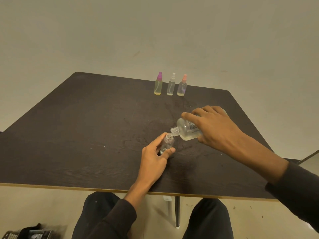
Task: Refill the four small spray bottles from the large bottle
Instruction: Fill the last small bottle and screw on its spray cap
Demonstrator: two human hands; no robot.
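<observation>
My left hand (pixel 154 156) grips an uncapped small clear bottle (pixel 167 143) standing on the dark table (pixel 77 135). My right hand (pixel 214 130) holds the large clear bottle (pixel 187 131) tipped on its side, its open neck right over the small bottle's mouth. A little pale liquid lies in the large bottle's lower side. Three capped small spray bottles stand in a row at the table's far edge: a purple-capped one (pixel 158 86) with yellowish liquid, a white-capped one (pixel 171 86), and a pink-capped one (pixel 182 87).
The table's near edge (pixel 86 187) runs just above my knees. A dark bag or basket (pixel 31 232) sits on the floor at lower left. A table leg (pixel 177 211) stands between my legs. A plain wall is behind the table.
</observation>
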